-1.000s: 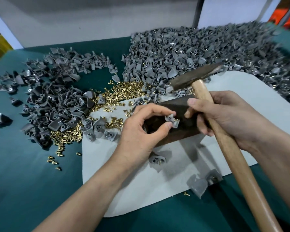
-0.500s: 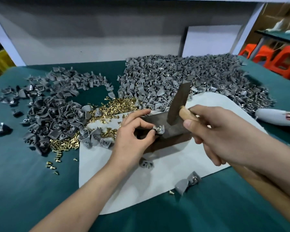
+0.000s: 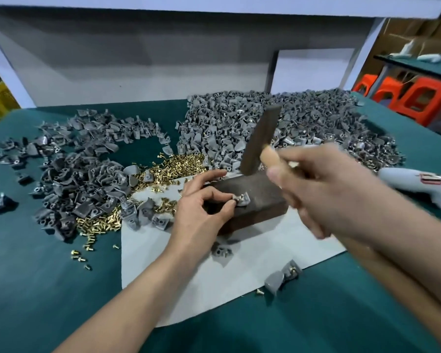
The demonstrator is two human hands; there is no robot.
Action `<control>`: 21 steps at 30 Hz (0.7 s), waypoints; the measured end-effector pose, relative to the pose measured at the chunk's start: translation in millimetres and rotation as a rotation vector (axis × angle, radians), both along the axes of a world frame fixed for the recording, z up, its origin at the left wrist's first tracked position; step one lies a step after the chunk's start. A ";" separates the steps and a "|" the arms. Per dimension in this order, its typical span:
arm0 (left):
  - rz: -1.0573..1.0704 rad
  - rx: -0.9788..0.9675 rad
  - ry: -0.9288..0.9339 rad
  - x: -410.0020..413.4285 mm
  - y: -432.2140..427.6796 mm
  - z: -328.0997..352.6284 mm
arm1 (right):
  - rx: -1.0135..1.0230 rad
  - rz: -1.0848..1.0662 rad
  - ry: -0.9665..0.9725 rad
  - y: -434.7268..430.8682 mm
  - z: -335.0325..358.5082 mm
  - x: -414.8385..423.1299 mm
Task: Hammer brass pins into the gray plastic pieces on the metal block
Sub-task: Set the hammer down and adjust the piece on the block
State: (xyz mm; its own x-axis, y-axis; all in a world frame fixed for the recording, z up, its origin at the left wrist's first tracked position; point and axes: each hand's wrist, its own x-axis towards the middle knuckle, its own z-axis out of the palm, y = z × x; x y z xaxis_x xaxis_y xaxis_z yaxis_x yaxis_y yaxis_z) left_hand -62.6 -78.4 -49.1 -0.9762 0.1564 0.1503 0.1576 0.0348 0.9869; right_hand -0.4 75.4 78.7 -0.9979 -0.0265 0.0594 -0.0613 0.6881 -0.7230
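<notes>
Nearest us, a few gray plastic pieces (image 3: 281, 276) lie on the desk (image 3: 49, 289), seemingly pinned. Our left hand (image 3: 201, 212) pinches one piece (image 3: 242, 200) on the metal block (image 3: 262, 189); our right hand (image 3: 323, 194) grips the raised hammer (image 3: 260, 141). Beyond, loose brass pins (image 3: 173, 166) and a large gray heap (image 3: 265, 118) suggest we have far more left

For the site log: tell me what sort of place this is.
Probably a small workshop's assembly bench: heaps of identical gray plastic pieces and loose brass pins on a green table, and a hammer held over a metal block.
</notes>
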 end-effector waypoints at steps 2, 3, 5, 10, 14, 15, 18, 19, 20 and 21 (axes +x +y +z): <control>0.009 -0.020 0.004 0.2 0.1 -1.2 | -0.022 -0.008 0.068 3.4 16.3 -2.0; 0.008 -0.020 0.009 0.6 0.0 -1.0 | -0.024 -0.004 0.090 3.1 19.9 -2.6; 0.009 -0.004 -0.001 0.7 0.3 -0.3 | -0.014 0.008 0.082 1.7 16.9 -3.1; 0.028 -0.037 0.031 -2.0 0.6 -0.5 | 0.041 0.006 0.047 4.5 12.6 -1.7; 0.022 -0.029 0.026 -2.4 0.1 -1.7 | 0.170 0.009 0.082 -3.9 -3.3 -5.8; 0.016 -0.024 0.035 -1.6 -0.3 -1.0 | 0.226 0.031 0.012 -5.8 -12.1 -5.1; 0.011 -0.044 0.052 -1.9 -1.3 0.2 | 0.259 0.021 0.015 0.1 -12.7 -5.5; 0.017 -0.051 0.042 -2.5 -1.3 0.3 | 0.226 0.002 0.070 3.3 -3.3 -5.8; 0.022 -0.056 0.038 -3.2 -1.2 -0.4 | 0.168 -0.022 0.134 7.0 8.5 -6.9; 0.025 -0.060 0.035 -2.9 -1.4 -1.3 | 0.109 -0.043 0.178 8.8 19.7 -8.0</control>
State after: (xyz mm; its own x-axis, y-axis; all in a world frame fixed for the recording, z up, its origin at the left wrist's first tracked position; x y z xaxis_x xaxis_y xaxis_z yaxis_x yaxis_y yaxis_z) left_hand -65.5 -79.7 -50.4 -0.9743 0.1414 0.1755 0.1902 0.0978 0.9769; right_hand -8.4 84.2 98.4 -0.9722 -0.0002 0.2340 -0.1504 0.7666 -0.6243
